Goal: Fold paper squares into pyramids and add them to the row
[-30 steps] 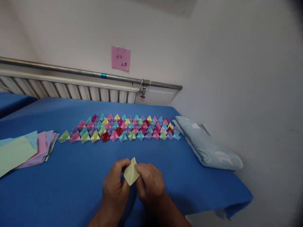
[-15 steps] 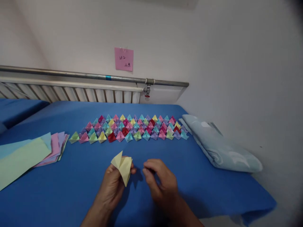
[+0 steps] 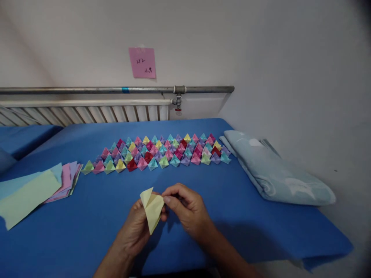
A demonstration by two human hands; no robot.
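The right hand (image 3: 187, 208), apart from the yellow paper (image 3: 153, 210) a moment ago, now pinches its corner between thumb and forefinger; the left hand (image 3: 138, 227) still grips it, above the blue cover (image 3: 104, 220)

This looks like a plain lived-in room, perhaps a bedroom or dormitory, though the view is too narrow to settle which; a broad surface covered in smooth blue cloth (image 3: 95, 216) stands against pale painted walls (image 3: 197, 42), with a folded pale blue-green patterned blanket (image 3: 272, 170) lying at its right end. Behind it runs a white ribbed radiator (image 3: 110, 112) under a bare grey metal pipe (image 3: 87, 90), joined by a small valve with a red handle (image 3: 178, 104); above the pipe, a square pink paper note with handwriting (image 3: 142, 63) is taped to the wall.
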